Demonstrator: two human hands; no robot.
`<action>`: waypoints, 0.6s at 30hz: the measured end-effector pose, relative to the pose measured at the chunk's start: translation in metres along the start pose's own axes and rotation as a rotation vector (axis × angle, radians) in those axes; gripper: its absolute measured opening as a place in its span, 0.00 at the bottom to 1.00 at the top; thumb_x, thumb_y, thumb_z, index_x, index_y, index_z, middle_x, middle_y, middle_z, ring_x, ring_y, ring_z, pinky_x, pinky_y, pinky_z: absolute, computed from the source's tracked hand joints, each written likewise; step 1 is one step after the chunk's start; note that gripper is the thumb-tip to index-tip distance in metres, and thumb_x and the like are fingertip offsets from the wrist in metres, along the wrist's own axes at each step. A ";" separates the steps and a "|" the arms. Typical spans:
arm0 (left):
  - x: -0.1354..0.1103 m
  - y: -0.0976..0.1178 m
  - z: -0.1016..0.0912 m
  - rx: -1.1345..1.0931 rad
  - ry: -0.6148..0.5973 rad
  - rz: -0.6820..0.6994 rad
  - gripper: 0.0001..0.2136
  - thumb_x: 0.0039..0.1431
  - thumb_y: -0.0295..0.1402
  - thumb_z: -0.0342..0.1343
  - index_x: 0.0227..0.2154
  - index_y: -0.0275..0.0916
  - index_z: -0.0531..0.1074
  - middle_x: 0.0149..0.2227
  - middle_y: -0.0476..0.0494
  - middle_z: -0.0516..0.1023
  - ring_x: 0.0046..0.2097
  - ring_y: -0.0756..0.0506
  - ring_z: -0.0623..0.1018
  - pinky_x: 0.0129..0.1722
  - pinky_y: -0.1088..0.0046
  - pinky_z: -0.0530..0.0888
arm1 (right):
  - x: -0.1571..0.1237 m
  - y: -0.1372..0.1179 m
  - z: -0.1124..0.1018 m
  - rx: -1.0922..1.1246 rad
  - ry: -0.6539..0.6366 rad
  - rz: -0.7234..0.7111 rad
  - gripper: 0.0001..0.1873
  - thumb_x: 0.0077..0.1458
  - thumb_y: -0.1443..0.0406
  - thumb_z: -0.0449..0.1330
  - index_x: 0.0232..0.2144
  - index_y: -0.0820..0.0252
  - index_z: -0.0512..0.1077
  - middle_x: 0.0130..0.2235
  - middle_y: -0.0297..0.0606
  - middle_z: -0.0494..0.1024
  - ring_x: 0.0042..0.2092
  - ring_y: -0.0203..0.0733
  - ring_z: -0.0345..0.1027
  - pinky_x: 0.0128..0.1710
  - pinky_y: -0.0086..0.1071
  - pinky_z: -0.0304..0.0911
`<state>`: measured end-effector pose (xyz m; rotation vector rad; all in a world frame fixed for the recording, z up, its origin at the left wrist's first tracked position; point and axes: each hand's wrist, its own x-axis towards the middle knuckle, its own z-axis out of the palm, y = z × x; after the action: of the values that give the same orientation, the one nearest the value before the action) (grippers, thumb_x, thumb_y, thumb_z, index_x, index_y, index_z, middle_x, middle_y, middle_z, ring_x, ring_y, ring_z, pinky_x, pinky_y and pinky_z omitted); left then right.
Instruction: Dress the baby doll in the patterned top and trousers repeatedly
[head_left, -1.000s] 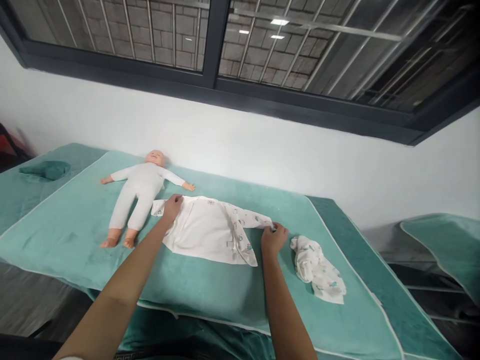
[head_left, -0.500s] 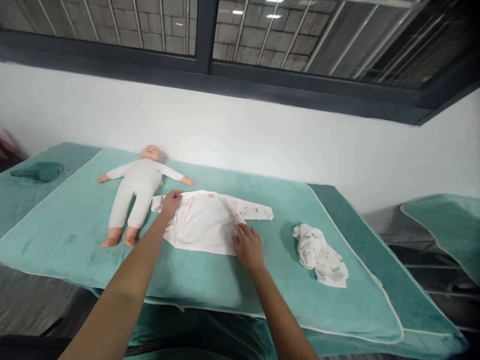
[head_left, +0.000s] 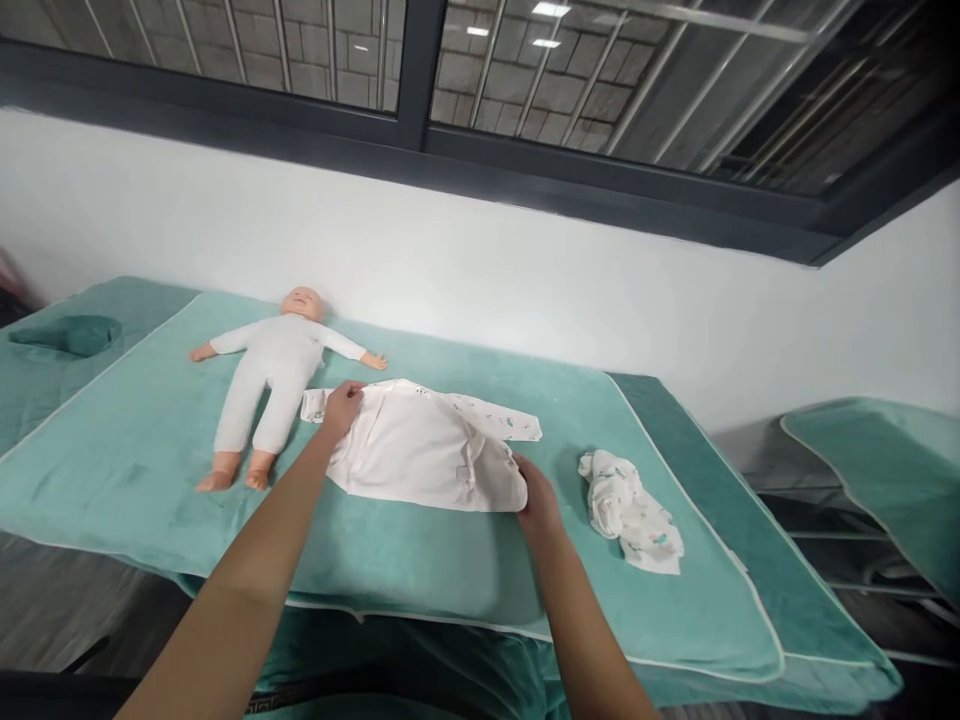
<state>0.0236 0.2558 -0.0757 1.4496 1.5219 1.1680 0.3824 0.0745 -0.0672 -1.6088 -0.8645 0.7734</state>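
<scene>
A small white baby shirt (head_left: 412, 450) lies spread on the green mat, its patterned sleeves reaching out to either side. My left hand (head_left: 343, 408) is closed on the cloth at its upper left, by the shoulder. At the right, my right hand (head_left: 538, 495) grips the edge of the front panel, which is opened out over the lower right side; its fingers are partly hidden under the cloth. A baby doll (head_left: 281, 360) in a white suit lies on its back to the left, arms stretched out, just beyond my left hand.
A crumpled white patterned cloth (head_left: 630, 512) rests on the mat to the right. The green padded mat (head_left: 420, 570) covers the table against a white wall (head_left: 465, 270), under a dark window frame (head_left: 525, 165). Another green surface (head_left: 885, 460) stands at the far right.
My right hand has moved right, drawing the shirt's front panel outward so it now covers part of the right sleeve's base. My left hand stays at the shoulder.
</scene>
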 end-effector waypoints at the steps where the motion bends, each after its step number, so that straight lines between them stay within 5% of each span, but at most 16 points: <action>1: 0.000 0.000 0.000 0.003 -0.003 -0.001 0.11 0.57 0.30 0.54 0.40 0.39 0.77 0.42 0.44 0.81 0.44 0.44 0.76 0.49 0.67 0.69 | 0.003 0.000 -0.004 -0.059 0.012 -0.004 0.20 0.50 0.48 0.59 0.33 0.57 0.75 0.33 0.40 0.79 0.35 0.45 0.71 0.33 0.35 0.65; 5: 0.000 0.002 0.000 0.015 -0.012 -0.001 0.10 0.59 0.27 0.54 0.41 0.36 0.77 0.42 0.45 0.81 0.43 0.45 0.74 0.50 0.67 0.68 | 0.009 -0.012 -0.007 -0.440 0.105 -0.335 0.18 0.56 0.55 0.56 0.42 0.60 0.74 0.44 0.47 0.77 0.42 0.48 0.71 0.44 0.41 0.67; 9: -0.001 0.004 0.000 0.009 -0.018 -0.027 0.09 0.59 0.26 0.55 0.41 0.37 0.77 0.42 0.46 0.81 0.43 0.45 0.72 0.50 0.67 0.67 | 0.010 -0.029 0.016 -0.707 0.022 -0.650 0.18 0.62 0.62 0.51 0.50 0.58 0.72 0.53 0.49 0.74 0.56 0.52 0.66 0.56 0.47 0.62; 12: -0.002 0.005 -0.001 0.003 -0.026 -0.023 0.10 0.59 0.27 0.55 0.42 0.37 0.77 0.43 0.46 0.81 0.43 0.45 0.72 0.50 0.67 0.68 | 0.020 -0.037 0.036 -0.766 -0.032 -0.483 0.18 0.61 0.59 0.55 0.51 0.58 0.72 0.51 0.50 0.76 0.52 0.53 0.68 0.52 0.44 0.63; 15: -0.002 0.005 -0.002 0.004 -0.031 -0.007 0.11 0.57 0.28 0.55 0.41 0.38 0.77 0.43 0.45 0.81 0.44 0.44 0.74 0.50 0.67 0.69 | 0.039 -0.042 0.047 -0.638 -0.122 -0.172 0.14 0.57 0.57 0.60 0.41 0.58 0.76 0.39 0.46 0.79 0.43 0.51 0.71 0.44 0.39 0.63; 18: -0.002 0.004 -0.003 0.004 -0.028 0.000 0.11 0.56 0.31 0.55 0.40 0.40 0.78 0.43 0.46 0.82 0.44 0.44 0.77 0.50 0.66 0.70 | 0.057 -0.047 0.049 -0.488 -0.193 -0.070 0.12 0.54 0.55 0.61 0.31 0.57 0.76 0.34 0.42 0.79 0.40 0.49 0.71 0.42 0.38 0.62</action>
<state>0.0223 0.2535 -0.0715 1.4622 1.5061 1.1411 0.3641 0.1543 -0.0325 -1.9341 -1.3174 0.7092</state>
